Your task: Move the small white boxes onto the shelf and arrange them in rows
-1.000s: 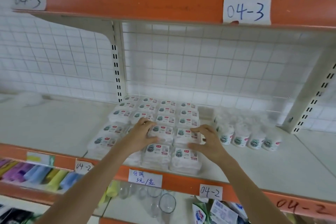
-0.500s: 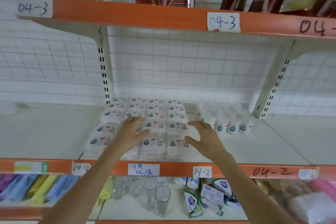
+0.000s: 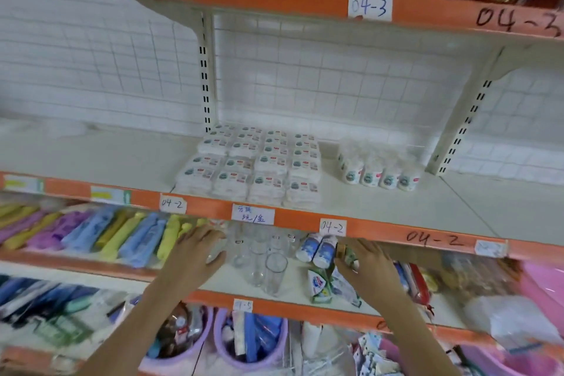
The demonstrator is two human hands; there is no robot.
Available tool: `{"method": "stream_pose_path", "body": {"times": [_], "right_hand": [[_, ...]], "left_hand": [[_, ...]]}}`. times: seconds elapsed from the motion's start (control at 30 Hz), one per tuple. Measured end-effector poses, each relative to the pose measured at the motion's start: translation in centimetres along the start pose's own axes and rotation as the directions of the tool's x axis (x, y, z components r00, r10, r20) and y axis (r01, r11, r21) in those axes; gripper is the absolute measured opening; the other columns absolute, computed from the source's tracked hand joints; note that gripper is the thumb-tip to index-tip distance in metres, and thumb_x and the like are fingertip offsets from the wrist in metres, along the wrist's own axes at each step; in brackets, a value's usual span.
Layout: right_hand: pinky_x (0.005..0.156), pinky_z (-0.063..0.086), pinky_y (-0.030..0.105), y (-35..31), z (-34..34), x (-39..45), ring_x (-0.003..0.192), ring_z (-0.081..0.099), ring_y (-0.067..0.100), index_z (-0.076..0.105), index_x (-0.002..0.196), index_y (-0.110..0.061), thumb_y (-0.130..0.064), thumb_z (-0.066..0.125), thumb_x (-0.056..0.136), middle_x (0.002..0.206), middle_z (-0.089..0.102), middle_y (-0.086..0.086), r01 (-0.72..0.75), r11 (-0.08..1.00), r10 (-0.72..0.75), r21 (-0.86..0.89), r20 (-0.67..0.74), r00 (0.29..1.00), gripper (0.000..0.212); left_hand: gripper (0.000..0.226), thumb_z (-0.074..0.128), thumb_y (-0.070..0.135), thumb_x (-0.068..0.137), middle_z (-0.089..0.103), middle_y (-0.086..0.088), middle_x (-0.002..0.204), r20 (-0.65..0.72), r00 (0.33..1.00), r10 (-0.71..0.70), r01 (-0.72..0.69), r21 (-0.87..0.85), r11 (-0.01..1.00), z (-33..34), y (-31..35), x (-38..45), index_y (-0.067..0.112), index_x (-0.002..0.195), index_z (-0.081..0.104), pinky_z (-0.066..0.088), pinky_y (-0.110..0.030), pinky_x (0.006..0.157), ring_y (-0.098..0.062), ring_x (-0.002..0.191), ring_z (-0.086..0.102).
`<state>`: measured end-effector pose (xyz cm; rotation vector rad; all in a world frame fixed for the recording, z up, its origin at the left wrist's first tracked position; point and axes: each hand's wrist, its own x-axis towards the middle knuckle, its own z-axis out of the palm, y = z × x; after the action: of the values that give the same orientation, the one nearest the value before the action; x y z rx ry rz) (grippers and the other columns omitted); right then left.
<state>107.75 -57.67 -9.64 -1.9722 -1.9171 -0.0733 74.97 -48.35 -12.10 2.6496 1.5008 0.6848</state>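
On the shelf edge (image 3: 381,230), labels (image 3: 332,227) read 04-2 below small white boxes (image 3: 253,162)

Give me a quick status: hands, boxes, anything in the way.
Left hand and right hand open, empty, below the shelf edge. White boxes in rows on the shelf. Nothing blocking them.

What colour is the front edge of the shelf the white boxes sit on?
Orange, seen in the head view: the shelf edge below the white boxes.

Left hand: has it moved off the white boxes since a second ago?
Yes. The left hand has dropped from the small white boxes to below the orange 04-2 shelf edge, empty.
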Motion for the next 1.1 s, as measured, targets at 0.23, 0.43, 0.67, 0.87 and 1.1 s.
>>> {"method": "stream_pose_path", "body": {"times": [0.23,0.43,0.67,0.87,1.1], "right_hand": [[0.084,0.049,0.039,-3.1,2.2,-5.2,0.106,0.059,0.029,0.060,0.116,-0.016,-0.026,0.068,0.080,0.114,0.063,0.007,0.151,0.977,-0.171,0.149,0.133,0.976,0.038],[0.093,0.043,0.037,-10.4,4.6,-6.5,0.116,0.050,0.026,0.052,0.126,-0.019,-0.026,0.060,0.087,0.128,0.055,0.004,0.310,0.896,-0.392,0.319,0.236,0.889,0.040],[0.094,0.038,0.029,-21.5,6.8,-4.3,0.119,0.046,0.017,0.049,0.128,-0.023,-0.029,0.056,0.090,0.129,0.051,-0.003,0.443,0.770,-0.579,0.460,0.210,0.788,0.039],[0.088,0.038,0.026,-32.7,9.7,-0.3,0.116,0.047,0.014,0.045,0.131,-0.023,-0.031,0.056,0.089,0.129,0.049,-0.005,0.523,0.697,-0.666,0.490,0.174,0.725,0.044],[0.090,0.041,0.031,-44.4,12.7,5.8,0.117,0.048,0.015,0.049,0.128,-0.022,-0.031,0.057,0.089,0.128,0.052,-0.004,0.489,0.696,-0.644,0.526,0.157,0.749,0.042]], "left_hand": [[0.040,0.042,0.041,0.075,0.064,-0.004,0.091,0.033,0.976,-0.215,0.212,0.057,0.976,-2.5,1.9,-11.1,0.016,0.095,0.066,0.053,-0.038,0.065,-0.027,0.081,0.065],[0.047,0.042,0.046,0.077,0.063,-0.006,0.105,0.001,0.867,-0.498,0.496,0.077,0.865,-6.6,0.3,-22.1,0.016,0.105,0.065,0.045,-0.039,0.085,-0.028,0.100,0.059],[0.035,0.057,0.034,0.077,0.062,-0.003,0.110,-0.179,0.701,-0.690,0.708,0.061,0.704,-11.7,-4.5,-29.2,0.018,0.108,0.065,0.041,-0.038,0.090,-0.026,0.108,0.054],[0.027,0.062,0.026,0.083,0.060,-0.003,0.112,-0.249,0.669,-0.701,0.732,0.056,0.679,-15.1,-12.1,-31.5,0.019,0.109,0.064,0.039,-0.037,0.091,-0.024,0.110,0.053],[0.032,0.061,0.028,0.085,0.056,-0.001,0.118,-0.232,0.680,-0.695,0.728,0.106,0.677,-20.6,-24.8,-31.3,0.020,0.117,0.060,0.037,-0.036,0.094,-0.021,0.114,0.049]]}}
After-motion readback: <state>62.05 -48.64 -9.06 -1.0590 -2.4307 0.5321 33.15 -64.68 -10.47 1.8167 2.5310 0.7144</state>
